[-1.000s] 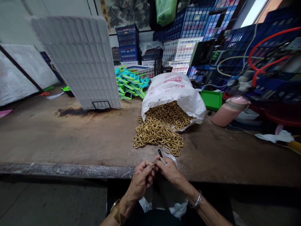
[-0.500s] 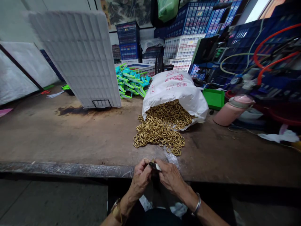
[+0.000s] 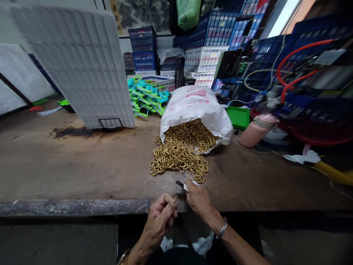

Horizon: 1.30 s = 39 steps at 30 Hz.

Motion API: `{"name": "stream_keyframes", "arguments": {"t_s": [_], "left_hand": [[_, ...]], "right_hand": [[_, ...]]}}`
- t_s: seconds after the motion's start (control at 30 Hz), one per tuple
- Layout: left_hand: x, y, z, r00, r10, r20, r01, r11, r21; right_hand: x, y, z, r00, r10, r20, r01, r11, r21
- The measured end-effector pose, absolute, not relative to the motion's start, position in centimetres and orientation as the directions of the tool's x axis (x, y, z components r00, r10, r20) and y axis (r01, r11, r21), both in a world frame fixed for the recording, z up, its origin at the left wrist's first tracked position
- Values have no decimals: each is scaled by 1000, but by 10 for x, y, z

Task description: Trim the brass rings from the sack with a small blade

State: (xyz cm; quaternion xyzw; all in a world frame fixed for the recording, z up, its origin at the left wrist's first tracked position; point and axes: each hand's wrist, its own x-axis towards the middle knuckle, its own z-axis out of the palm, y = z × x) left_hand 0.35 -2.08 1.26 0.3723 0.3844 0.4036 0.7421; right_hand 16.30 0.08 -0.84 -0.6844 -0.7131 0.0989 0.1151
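Note:
Between the thumb and fingers of my left hand [image 3: 162, 214] is a gold ring [image 3: 174, 199], seen nearly edge-on just past the table's front edge. My right hand [image 3: 199, 198] is closed around a small knife [image 3: 180, 184] with a dark, flat blade and a white part at the grip; its blade points left and away from me. Close beyond that hand lies a heap of gold rings [image 3: 176, 158]. They spill from the mouth of a white woven sack [image 3: 193, 105] lying on its side, with red print on top.
A tall pale ribbed panel [image 3: 79, 70] stands on the brown table [image 3: 104, 169] at left. Green and turquoise plastic pieces [image 3: 147, 95] lie behind the heap. To the right are a green tray [image 3: 238, 117], a pink bottle [image 3: 256, 130] and orange hoses [image 3: 300, 48]. Crates [image 3: 206, 60] are stacked at the back.
My hands have separated: the left has drawn back toward me with the ring, while the right has moved slightly forward with the knife. The camera view has turned a little to the right.

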Motion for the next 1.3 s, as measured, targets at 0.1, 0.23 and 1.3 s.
{"name": "stream_keyframes", "arguments": {"t_s": [0.1,0.23,1.3], "left_hand": [[4,-19,13,420,850,-318,-387,485,785],[7,-12,8,438,835,-332,-418,516,748],[14,-7,6,74,988,-132,-116,140,983]], "right_hand": [[175,10,-5,77,995,61,964,-58,-259],[183,20,-2,132,989,66,978,-120,-171],[142,6,4,-104,988,-110,272,-78,-959]]}}
